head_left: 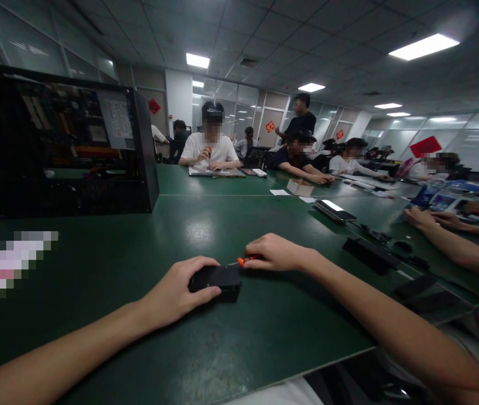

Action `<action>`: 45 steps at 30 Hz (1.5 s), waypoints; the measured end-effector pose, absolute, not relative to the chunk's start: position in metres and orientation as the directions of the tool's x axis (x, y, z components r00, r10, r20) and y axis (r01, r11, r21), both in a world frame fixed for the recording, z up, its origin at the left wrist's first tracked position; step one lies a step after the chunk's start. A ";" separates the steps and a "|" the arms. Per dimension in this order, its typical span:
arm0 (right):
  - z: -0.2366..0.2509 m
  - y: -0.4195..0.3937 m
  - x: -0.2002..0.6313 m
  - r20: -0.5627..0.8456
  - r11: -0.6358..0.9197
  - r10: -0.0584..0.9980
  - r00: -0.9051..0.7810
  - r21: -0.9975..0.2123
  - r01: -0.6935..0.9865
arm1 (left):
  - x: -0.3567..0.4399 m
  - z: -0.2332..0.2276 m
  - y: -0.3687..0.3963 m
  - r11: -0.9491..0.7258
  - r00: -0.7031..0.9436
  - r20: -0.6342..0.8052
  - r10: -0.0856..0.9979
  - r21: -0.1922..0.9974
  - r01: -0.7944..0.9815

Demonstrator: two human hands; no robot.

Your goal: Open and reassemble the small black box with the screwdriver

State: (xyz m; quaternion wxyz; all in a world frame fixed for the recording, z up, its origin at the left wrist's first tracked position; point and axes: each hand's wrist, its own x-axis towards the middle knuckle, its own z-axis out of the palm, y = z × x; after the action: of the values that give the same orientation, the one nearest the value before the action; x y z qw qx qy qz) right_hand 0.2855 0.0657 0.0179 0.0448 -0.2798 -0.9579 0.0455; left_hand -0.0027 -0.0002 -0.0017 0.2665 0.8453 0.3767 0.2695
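My left hand (175, 289) grips a small black box-shaped device (218, 279) that lies flat on the green table (222, 225). My right hand (275, 252) is closed on a small screwdriver with an orange handle (244, 260). Its tip points left and meets the top right edge of the black device. Both forearms reach in from the near edge of the table.
An open black computer case (62, 140) stands at the left. A phone (335, 210), a small cardboard box (299, 187) and black parts (370, 254) lie to the right. A neighbour's arms (454, 242) rest at the right; several people sit at the far side.
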 end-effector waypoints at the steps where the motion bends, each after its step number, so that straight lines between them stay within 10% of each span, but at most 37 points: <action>1: 0.018 0.064 0.285 0.077 0.848 0.528 -0.846 -0.106 0.520 | -0.002 -0.002 -0.001 -0.570 0.569 0.251 0.783 0.656 0.496; 15: 0.013 0.053 0.279 0.275 0.920 0.361 -0.891 0.052 0.389 | -0.020 0.004 0.011 -0.467 0.566 0.120 0.815 0.714 0.521; 25: 0.005 0.057 0.271 0.207 0.887 0.444 -0.872 -0.239 0.395 | -0.017 0.003 0.010 -0.446 0.536 0.136 0.833 0.738 0.507; 34: 0.012 0.049 0.276 0.322 0.919 0.368 -0.872 0.016 0.393 | -0.016 0.004 0.008 -0.475 0.558 0.152 0.816 0.727 0.497; 41: -0.004 0.054 0.262 0.232 0.820 0.491 -0.839 -0.450 0.355 | -0.017 0.000 0.010 -0.482 0.565 0.153 0.811 0.722 0.496; 45: -0.004 0.058 0.262 0.215 0.801 0.501 -0.838 -0.483 0.354 | -0.017 0.000 0.011 -0.449 0.550 0.136 0.824 0.750 0.487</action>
State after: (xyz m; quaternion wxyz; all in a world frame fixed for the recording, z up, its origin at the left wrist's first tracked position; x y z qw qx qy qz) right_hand 0.2620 0.0583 -0.0044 0.1687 -0.2291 -0.9337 0.2174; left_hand -0.0165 0.0109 0.0002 0.3368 0.8135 0.4027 0.2503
